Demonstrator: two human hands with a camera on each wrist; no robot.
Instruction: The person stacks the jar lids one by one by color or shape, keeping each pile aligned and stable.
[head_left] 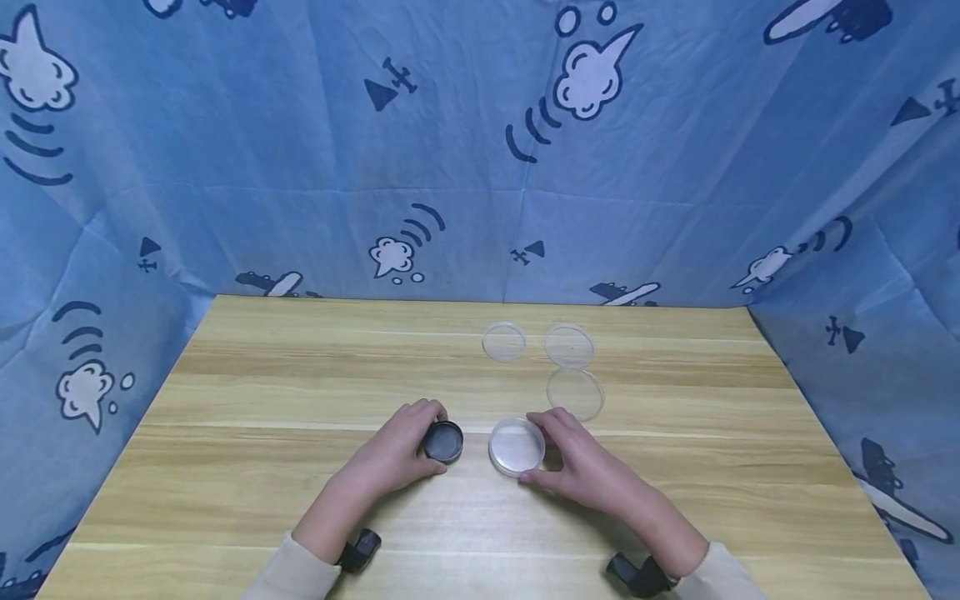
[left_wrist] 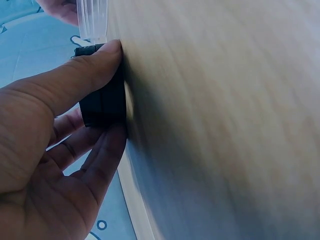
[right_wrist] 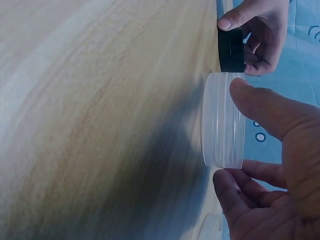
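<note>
My left hand [head_left: 396, 448] grips a small round black container [head_left: 444, 442] between thumb and fingers. In the left wrist view the black container [left_wrist: 103, 102] has its base against the wooden tabletop. Just to the right, a clear round plastic dish [head_left: 517, 446], which looks like a petri dish, stands on the table. My right hand [head_left: 581, 467] pinches its right side. Seen from the right wrist, the clear dish [right_wrist: 222, 120] has several ridges round its wall, so it may be a stack. A narrow gap separates the two in the head view.
Behind the right hand lie three clear round pieces: one on the left [head_left: 504, 342], one at the back right [head_left: 569, 347] and another in front of it [head_left: 575, 394]. Blue patterned cloth [head_left: 465, 150] surrounds the wooden table [head_left: 285, 383] at the back and sides.
</note>
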